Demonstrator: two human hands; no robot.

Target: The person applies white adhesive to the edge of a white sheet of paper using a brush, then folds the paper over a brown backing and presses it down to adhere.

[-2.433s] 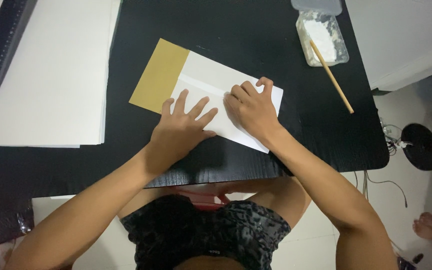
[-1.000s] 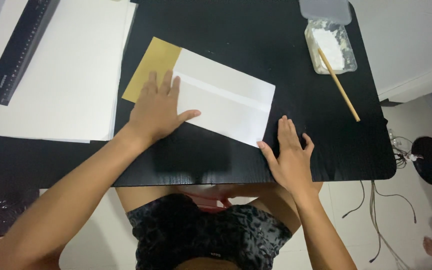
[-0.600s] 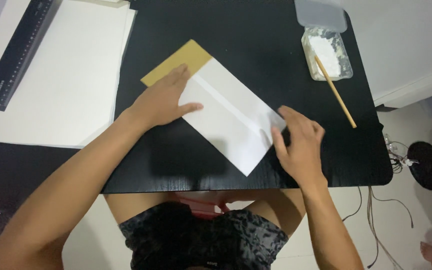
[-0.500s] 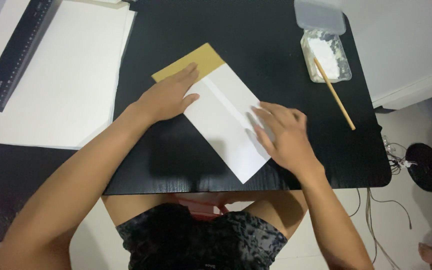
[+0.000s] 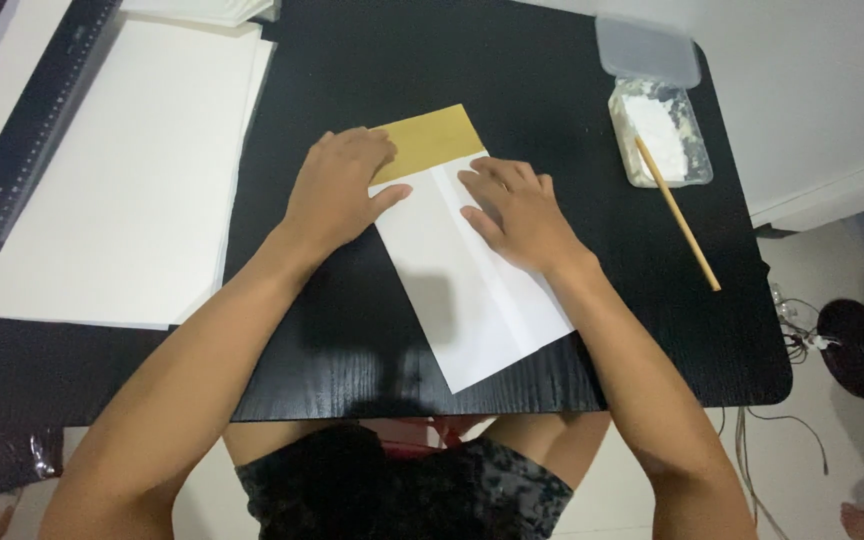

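Both hands press flat, fingers spread, on a folded sheet of paper (image 5: 472, 290) lying at the centre of the frame on a black table (image 5: 372, 80). Its long axis runs from the gold end at upper centre down to the white corner at lower right. The left hand (image 5: 337, 190) covers the gold-white boundary; the right hand (image 5: 517, 210) sits just beside it, over the crease. Neither grips. White sheets (image 5: 122, 170) and a ruler (image 5: 32, 120) lie at left; a tub (image 5: 662, 135) with a stick (image 5: 677, 212) lies at upper right.

Folded paper (image 5: 457, 290) is rotating further, its long side now running nearly toward the person, gold end (image 5: 430, 142) swinging up beyond the fingers. Right hand (image 5: 517, 212) is moving off the near edge onto the white flap; left hand (image 5: 337, 190) is shifting with the gold corner.
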